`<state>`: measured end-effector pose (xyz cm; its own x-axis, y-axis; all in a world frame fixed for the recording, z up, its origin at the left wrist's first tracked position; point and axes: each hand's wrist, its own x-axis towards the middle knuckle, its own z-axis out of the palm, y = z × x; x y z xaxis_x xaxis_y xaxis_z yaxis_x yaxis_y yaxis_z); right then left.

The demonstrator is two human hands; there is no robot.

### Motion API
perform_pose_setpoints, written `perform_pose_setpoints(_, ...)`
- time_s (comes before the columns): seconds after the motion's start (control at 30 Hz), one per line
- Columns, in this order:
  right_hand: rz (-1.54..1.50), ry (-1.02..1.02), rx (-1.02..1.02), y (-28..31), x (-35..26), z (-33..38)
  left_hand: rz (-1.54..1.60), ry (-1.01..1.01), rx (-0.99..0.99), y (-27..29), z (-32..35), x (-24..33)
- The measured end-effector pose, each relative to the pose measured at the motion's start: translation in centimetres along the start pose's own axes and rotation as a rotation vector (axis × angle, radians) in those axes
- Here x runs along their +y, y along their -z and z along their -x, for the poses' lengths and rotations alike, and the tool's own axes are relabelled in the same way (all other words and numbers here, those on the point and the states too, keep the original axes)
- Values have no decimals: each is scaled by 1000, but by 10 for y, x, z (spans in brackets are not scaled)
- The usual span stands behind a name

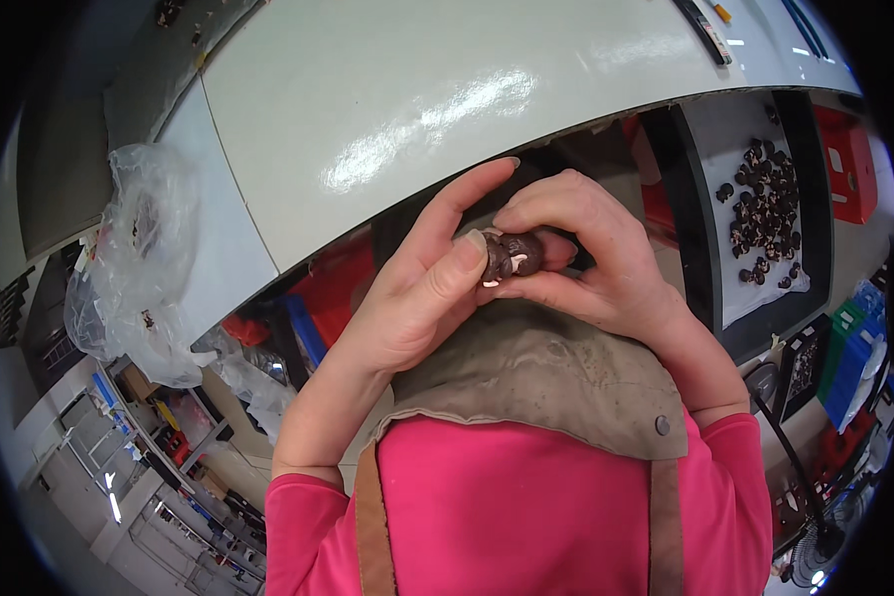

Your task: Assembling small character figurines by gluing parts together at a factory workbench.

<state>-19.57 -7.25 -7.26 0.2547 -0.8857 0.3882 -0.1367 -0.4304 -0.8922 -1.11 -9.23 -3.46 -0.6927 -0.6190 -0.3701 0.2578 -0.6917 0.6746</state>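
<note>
Between my two hands, in front of my apron at the table's near edge, is a small dark brown figurine (520, 250) with rounded lumps and pale pinkish patches. My left hand (429, 286) pinches its left end with the thumb on top, the index finger stretched up and away. On the other side, my right hand (606, 253) curls round the right end with thumb and fingers closed on it. The fingers hide part of the figurine, so I cannot tell whether it is one piece or two pressed together.
A pale glossy table (368, 89) spans the front. To the right, a dark-framed tray (760, 303) holds many similar small brown pieces (765, 204), with a red bin (846, 164) beyond. Crumpled clear plastic bags (149, 258) hang at the left. A black-handled tool (703, 32) lies at the far right.
</note>
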Motion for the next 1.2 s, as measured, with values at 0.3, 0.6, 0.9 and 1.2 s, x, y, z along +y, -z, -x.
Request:
perform_pose_setpoints(0.3, -72, -52, 7, -6, -1, 13, -8, 5, 72, -9, 11, -14)
perform_pose_setpoints(0.6, -274, -373, -155, 18, -8, 21, -50, -138, 30, -6, 15, -34)
perform_pose_setpoints(0.9, -523, -717, -289, 36, -8, 34, -354, -84, 2, -10, 13, -41)
perform_pose_setpoints(1.2, -507, -767, -375, 38, -5, 37, -554, -89, -7, -8, 16, -46)
